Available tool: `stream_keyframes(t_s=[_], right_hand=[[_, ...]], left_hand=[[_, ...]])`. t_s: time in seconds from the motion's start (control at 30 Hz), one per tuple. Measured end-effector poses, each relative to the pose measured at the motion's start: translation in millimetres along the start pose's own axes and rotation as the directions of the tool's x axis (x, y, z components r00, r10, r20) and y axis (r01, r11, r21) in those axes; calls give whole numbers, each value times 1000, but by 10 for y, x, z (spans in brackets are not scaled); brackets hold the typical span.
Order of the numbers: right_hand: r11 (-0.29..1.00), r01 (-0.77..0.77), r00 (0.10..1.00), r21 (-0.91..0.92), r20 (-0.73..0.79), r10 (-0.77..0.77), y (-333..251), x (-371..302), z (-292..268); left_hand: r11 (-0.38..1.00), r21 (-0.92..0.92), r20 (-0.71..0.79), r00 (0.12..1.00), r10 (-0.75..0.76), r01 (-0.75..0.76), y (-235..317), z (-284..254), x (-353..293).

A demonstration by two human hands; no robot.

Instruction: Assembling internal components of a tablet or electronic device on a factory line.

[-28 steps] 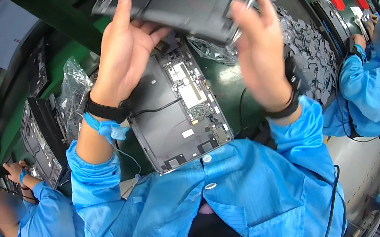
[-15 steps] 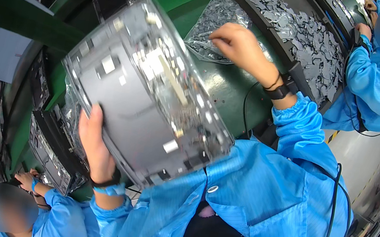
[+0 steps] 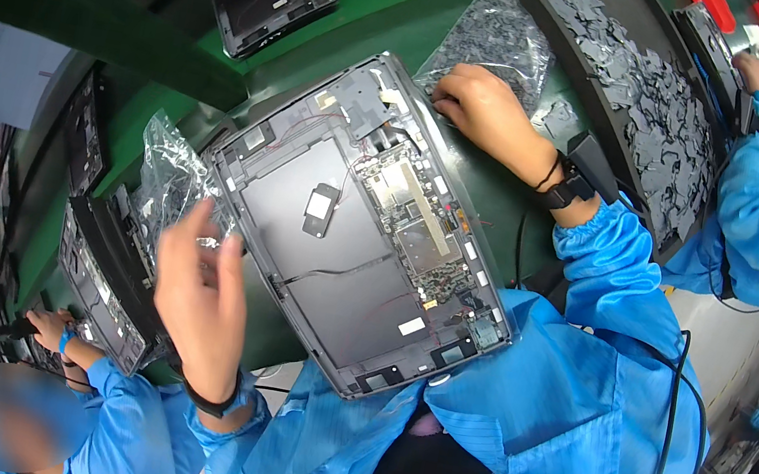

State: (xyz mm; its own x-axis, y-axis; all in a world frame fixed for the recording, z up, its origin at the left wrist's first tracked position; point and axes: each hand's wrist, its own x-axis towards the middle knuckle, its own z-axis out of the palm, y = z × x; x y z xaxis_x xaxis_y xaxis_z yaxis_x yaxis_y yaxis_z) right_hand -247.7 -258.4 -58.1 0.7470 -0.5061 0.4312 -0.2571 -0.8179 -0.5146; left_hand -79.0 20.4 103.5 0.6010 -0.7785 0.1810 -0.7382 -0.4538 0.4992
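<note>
Lying left of the black tray [image 3: 642,17] is a laptop base [image 3: 349,237]; farther left, the left hand [image 3: 202,312] is hovering unclenched; nearer, the right hand [image 3: 496,121] is hanging curled, grip unclear from here.

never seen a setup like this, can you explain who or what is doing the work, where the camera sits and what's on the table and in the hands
There is no machine arm here: a person in a blue jacket works with two bare hands. The view comes from a wide fisheye camera on their head, looking down, so straight edges bend near the rim.

In front of them is an opened electronic casing with its circuit board showing; a small black part lies on it. On the green table are a clear bag and a dark tray of grey pieces.

The left hand is open, with nothing visible in it. The right hand is curled near the casing's far end; whether it holds anything is hidden.
</note>
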Motion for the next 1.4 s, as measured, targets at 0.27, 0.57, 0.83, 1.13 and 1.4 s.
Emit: stream_keyframes(t_s=[0.27, 0.57, 0.83, 1.13, 1.4], right_hand=[[837, -365, 917, 408, 0, 399, -99, -115, -309], [582, -222, 914, 783, -41, 404, -471, 58, -699], [784, -235, 967, 574, 216, 132, -543, 565, -699], [915, -192, 974, 356, 184, 132, -740, 596, -634], [948, -234, 965, 217, 167, 200, -837, 513, -765]], left_hand=[[617, 336, 48, 667, 743, -712, 515, 816, 656], [517, 452, 49, 599, 799, -727, 477, 965, 658], [541, 46, 145, 541, 828, -840, 540, 857, 176], [777, 42, -48, 775, 630, -628, 178, 837, 878], [752, -41, 6, 752, 659, -658, 131, 609, 716]])
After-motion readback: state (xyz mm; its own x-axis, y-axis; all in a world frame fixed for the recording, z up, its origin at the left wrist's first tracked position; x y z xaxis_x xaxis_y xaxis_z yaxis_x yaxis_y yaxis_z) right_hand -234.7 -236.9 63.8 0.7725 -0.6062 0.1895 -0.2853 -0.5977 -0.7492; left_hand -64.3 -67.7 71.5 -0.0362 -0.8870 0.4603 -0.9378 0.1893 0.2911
